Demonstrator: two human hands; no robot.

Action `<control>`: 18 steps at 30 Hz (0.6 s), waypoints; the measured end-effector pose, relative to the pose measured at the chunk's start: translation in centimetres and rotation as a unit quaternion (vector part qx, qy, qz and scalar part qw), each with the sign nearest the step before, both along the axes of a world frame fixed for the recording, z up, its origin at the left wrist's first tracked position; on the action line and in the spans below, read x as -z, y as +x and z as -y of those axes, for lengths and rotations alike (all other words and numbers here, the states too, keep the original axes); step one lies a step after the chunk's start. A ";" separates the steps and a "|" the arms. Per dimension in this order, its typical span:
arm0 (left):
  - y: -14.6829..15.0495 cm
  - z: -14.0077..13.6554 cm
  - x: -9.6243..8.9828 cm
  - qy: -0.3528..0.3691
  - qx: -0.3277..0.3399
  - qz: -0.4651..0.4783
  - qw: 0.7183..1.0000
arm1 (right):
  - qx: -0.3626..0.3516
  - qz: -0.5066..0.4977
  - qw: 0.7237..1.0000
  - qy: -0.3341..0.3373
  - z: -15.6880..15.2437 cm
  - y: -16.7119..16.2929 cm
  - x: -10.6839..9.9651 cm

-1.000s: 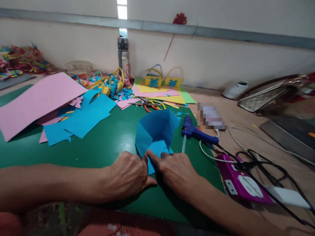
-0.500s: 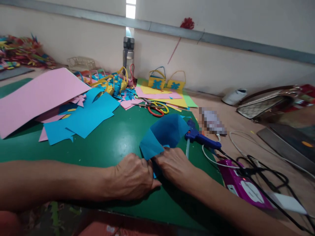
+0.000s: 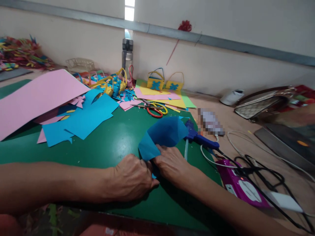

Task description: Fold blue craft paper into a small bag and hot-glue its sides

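A folded blue paper piece point(image 3: 167, 131), open at its far end like a small box or bag, is held over the green table point(image 3: 115, 131). My left hand point(image 3: 133, 177) is closed on its near end, with a bit of blue showing by the thumb. My right hand point(image 3: 172, 164) grips the same paper from the right, its fingers partly inside and hidden by the folds. Just right of the paper lies a blue glue gun point(image 3: 201, 140) with a clear glue stick point(image 3: 186, 149).
Scissors point(image 3: 156, 109) with red and yellow handles lie beyond the paper. Blue sheets point(image 3: 91, 114) and a pink sheet point(image 3: 41, 98) are at left. Small yellow paper bags point(image 3: 156, 83) stand at the back. A purple power strip point(image 3: 242, 186) and cables sit at right.
The view has shifted slightly. My right fingers have moved a little along the blue paper's edge; both hands still hold it in nearly the same place.
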State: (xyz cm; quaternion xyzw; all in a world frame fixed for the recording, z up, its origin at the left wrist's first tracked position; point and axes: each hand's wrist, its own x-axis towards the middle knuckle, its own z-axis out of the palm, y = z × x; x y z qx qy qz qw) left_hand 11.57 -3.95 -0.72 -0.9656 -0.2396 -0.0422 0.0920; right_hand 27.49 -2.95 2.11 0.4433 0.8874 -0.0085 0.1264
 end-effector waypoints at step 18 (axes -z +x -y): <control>0.1 0.3 0.7 0.013 -0.016 -0.019 1.000 | -0.025 0.014 0.999 0.027 0.8 -0.7 -1.2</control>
